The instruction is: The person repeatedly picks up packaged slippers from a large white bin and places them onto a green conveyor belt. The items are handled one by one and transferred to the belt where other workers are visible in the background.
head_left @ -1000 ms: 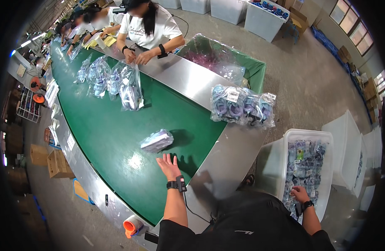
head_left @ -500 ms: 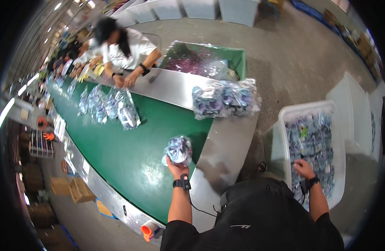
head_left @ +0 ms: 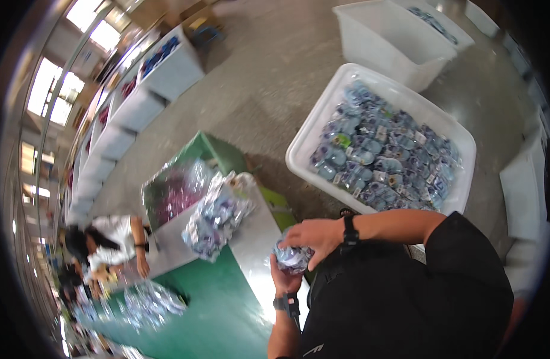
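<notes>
A clear plastic bag of what look like blue and purple shoes (head_left: 294, 261) is between my hands, close to my body above the metal bench edge. My left hand (head_left: 283, 279) is closed round it from below. My right hand (head_left: 318, 237) curls over its top, fingers and thumb against the plastic. Near my right arm stands a white tub (head_left: 300, 148) filled with similar bagged shoes (head_left: 385, 152). Several more bagged shoes (head_left: 218, 216) lie piled at the bench corner, left of my hands.
A green belt surface (head_left: 215, 296) carries a row of clear bags (head_left: 149, 304). Beside it a co-worker (head_left: 116, 239) in white works at the bench. A green bin (head_left: 214, 145) holds pink bagged things. More white tubs (head_left: 394, 51) stand at the back and right.
My view has turned to the right. My left hand has brought the bagged shoes from over the belt toward my body. My right hand has left the tub and come onto the bag.
</notes>
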The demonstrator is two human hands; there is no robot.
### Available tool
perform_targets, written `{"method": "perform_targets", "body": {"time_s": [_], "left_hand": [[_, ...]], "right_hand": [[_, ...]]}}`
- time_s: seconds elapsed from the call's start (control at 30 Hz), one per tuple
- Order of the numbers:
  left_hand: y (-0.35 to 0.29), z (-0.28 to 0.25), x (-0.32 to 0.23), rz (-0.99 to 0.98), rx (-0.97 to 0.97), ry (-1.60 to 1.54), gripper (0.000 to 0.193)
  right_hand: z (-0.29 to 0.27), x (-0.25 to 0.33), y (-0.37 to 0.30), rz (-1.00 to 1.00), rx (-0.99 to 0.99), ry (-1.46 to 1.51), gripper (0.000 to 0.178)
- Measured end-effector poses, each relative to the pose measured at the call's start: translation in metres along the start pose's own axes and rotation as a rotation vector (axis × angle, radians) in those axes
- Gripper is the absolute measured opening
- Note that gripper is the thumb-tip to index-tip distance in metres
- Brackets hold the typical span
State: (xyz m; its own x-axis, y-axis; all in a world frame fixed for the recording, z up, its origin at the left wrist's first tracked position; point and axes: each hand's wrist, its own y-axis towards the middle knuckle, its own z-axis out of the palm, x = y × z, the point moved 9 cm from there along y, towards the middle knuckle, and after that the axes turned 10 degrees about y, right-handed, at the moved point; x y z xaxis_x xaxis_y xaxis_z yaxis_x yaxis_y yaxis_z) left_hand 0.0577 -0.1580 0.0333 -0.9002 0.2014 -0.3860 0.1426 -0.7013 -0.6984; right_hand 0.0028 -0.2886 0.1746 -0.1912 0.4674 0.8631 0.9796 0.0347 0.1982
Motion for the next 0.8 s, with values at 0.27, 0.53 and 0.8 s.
{"method": "perform_targets", "body": {"time_s": [0.27,0.53,0.8], "left_hand": [[0.04,0.035,0.056,-0.225,-0.102,0.125,0.056],[0.032,-0.002,0.032,0.024,-0.273,0.385,0.048],[-0.015,-0.082,0.044,0.1,-0.517,0.328,0.047]], "right_hand": [[-0.044,-0.072,-0.078,0.386,-0.125,-0.083,0.068],[-0.194,-0.142,-0.151,0.569,-0.255,-0.369,0.054],[-0.312,-0.205,-0.208,0.763,-0.493,-0.672,0.057]]}}
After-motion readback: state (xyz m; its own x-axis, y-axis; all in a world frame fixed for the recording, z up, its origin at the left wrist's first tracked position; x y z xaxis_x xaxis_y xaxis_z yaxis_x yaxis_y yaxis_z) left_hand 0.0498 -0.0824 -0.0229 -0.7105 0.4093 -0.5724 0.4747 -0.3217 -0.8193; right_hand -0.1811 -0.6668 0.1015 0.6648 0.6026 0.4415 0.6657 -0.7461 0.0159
